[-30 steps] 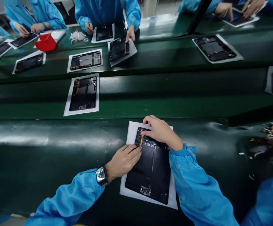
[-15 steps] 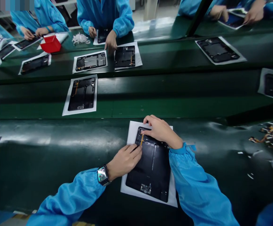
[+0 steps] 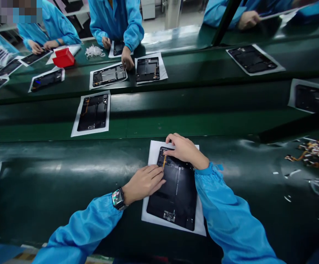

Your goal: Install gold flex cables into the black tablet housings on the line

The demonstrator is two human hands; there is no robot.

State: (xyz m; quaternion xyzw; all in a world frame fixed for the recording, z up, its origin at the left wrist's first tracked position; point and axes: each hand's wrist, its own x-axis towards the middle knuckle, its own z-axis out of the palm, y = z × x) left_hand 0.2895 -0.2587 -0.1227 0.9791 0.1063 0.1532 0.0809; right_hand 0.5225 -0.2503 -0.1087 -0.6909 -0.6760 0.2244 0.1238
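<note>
A black tablet back housing lies at a slant on a white sheet in front of me. An orange flex cable runs along its upper left part. At the cable's lower end, my left hand has its fingers close together on the strip, a watch on its wrist. My right hand reaches over the housing's top edge, its thumb on the cable's upper end and its index finger bent over the top of the sheet. The fingers hide part of the cable's two ends.
A pile of flex cables and white scraps lie to my right. Beyond is a green conveyor carrying another tablet housing. Co-workers in blue sit across, near a red bin. A dark post rises at the far right.
My hands stay at the cable, the left fingers shifted slightly. The view has moved a little. Across the line, a co-worker's hand now touches a housing, and another at the right has raised a panel.
</note>
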